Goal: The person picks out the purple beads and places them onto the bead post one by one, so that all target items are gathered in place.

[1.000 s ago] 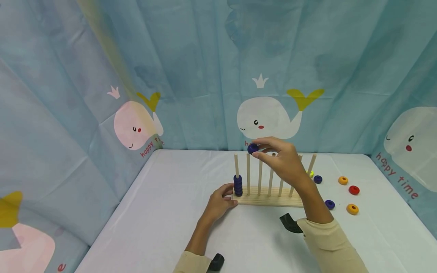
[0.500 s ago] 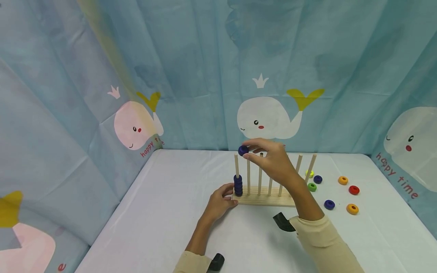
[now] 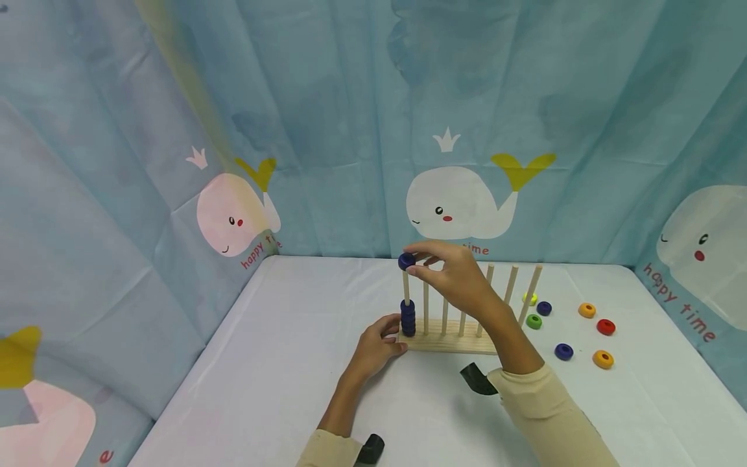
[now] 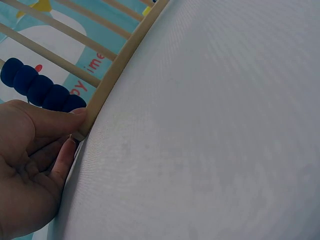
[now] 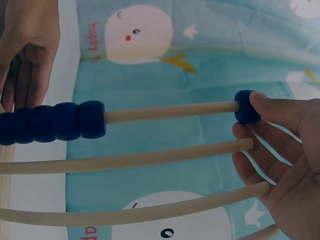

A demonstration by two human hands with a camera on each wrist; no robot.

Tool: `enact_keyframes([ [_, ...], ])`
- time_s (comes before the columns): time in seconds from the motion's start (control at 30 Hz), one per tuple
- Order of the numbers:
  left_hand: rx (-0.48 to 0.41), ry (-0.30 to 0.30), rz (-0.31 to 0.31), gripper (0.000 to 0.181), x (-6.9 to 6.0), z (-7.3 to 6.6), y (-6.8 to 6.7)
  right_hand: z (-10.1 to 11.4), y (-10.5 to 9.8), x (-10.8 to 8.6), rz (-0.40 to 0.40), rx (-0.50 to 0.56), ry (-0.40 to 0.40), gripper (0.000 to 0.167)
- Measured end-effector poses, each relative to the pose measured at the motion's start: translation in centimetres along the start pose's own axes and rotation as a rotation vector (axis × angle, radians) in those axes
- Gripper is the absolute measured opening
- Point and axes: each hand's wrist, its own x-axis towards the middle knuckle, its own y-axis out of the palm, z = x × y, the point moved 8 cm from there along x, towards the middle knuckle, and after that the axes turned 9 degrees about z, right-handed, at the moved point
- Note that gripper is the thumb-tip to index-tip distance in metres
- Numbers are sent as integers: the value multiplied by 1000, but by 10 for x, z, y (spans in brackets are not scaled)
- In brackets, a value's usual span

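Note:
My right hand (image 3: 455,275) pinches a dark blue bead (image 3: 406,261) between thumb and fingers. That bead sits at the very tip of the leftmost peg; in the right wrist view the blue bead (image 5: 245,106) is in line with the peg (image 5: 170,111). Lower on the same peg, several blue beads (image 3: 408,318) are stacked at the bottom. My left hand (image 3: 373,347) grips the left end of the wooden base (image 3: 449,344). In the left wrist view its thumb (image 4: 60,121) lies against the base's edge, and the other fingers are partly hidden behind it.
Right of the rack lie loose beads: a yellow bead (image 3: 530,299), a green bead (image 3: 533,322), a red bead (image 3: 605,327), blue ones and orange ones. Bare pegs (image 3: 530,295) rise along the base. A whale-print curtain (image 3: 327,214) closes off the back of the white table (image 3: 262,363).
My right hand has carried the blue bead leftward and slightly down, from over the bare pegs to the leftmost peg's tip. The left hand has kept its hold on the base.

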Motion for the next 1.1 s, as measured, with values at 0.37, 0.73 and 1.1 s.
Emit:
enact_keyframes([
  [0.37,16,-29,-4,66,-2,1,2,-2,3,1,20,-19,9,33],
  [0.73,11,-24,-11,65,-2,1,0,-3,-2,-5,-12,-43,24,32],
  [1.1,5,-20,-10,64,-1,0,0,-1,-22,-16,-64,-13,-8,32],
])
